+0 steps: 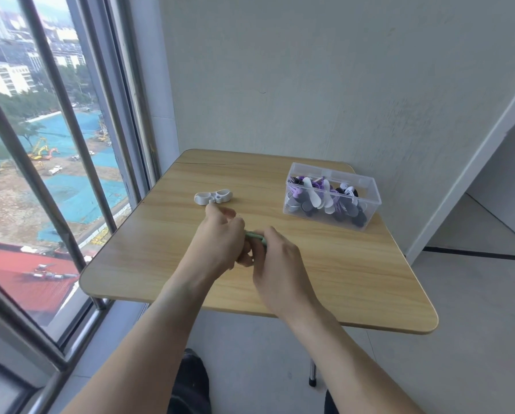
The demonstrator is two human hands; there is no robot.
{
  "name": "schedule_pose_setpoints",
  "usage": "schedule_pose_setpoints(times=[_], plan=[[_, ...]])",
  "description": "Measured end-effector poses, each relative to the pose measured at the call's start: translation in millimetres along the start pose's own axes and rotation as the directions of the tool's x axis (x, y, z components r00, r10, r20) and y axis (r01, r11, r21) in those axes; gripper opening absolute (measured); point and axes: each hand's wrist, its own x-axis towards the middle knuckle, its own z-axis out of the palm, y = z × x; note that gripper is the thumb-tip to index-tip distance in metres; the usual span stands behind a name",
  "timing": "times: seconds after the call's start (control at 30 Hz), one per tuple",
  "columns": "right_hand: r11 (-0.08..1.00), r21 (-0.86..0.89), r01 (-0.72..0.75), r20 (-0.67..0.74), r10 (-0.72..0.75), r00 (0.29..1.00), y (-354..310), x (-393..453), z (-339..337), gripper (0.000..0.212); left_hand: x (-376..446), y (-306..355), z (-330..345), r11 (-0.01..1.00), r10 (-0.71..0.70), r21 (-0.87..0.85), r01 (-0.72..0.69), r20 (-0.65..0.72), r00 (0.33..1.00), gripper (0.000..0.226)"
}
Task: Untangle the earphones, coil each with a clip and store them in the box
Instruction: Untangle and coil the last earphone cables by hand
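Observation:
Over the middle of the wooden table (160,264) my left hand (220,240) and my right hand (280,261) meet. Both close around a small pale green clip (256,236); only its top edge shows between the fingers. Whether an earphone cable is wound in it is hidden. A white clip (213,196) lies flat on the table just beyond my left hand. A clear plastic box (366,201) stands at the table's far right, holding several coiled purple, white and black earphones with white and grey clips.
The table stands against a plain wall, with a barred window close along its left side. Its front edge and rounded corners are near me. A metal table leg (312,373) shows below, and grey floor lies to the right.

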Motion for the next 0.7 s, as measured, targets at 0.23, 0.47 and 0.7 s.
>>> schedule_pose_setpoints(times=[0.23,0.47,0.7], plan=[[0.999,0.022,0.045,0.012,-0.045,0.999,3.5,5.1,-4.8,0.023,19.6,11.8,11.2,0.995,-0.053,0.085,0.055,-0.021,0.998,0.03],[0.996,0.025,0.08,-0.077,-0.078,0.994,17.8,20.0,-12.0,0.013,63.1,-0.4,2.8,0.989,-0.144,-0.04,0.143,-0.04,0.989,0.014],[0.992,0.003,-0.124,-0.018,0.124,0.992,36.1,30.5,-17.9,0.02,140.1,-41.5,13.4,0.714,0.183,0.697,-0.061,-0.102,0.978,0.064]])
